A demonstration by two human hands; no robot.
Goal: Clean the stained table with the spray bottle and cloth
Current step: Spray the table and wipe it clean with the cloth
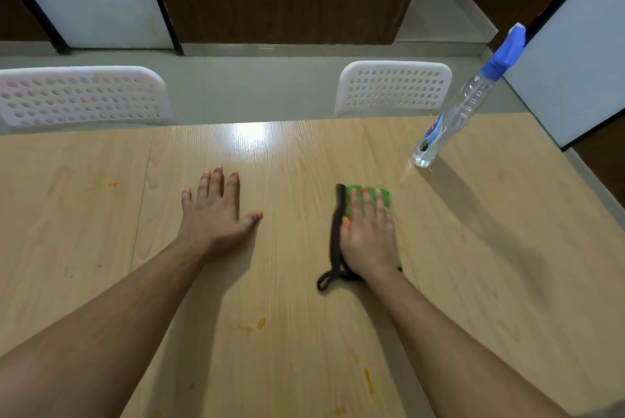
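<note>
A light wooden table (304,299) carries small orange stains, one pair near its middle front (260,323), more at the front right (368,380) and a speck at the far left (112,184). My right hand (367,231) lies flat, fingers straight, pressing a green cloth with a black edge and loop (384,196) onto the table. My left hand (216,211) rests flat on the bare wood, fingers spread, holding nothing. A clear spray bottle with a blue trigger head (453,120) stands upright at the far right, apart from both hands.
Two white perforated chairs stand behind the table's far edge, one at the left (81,96) and one right of centre (394,88). A white panel (568,73) borders the table on the right. A dark wooden wall is beyond.
</note>
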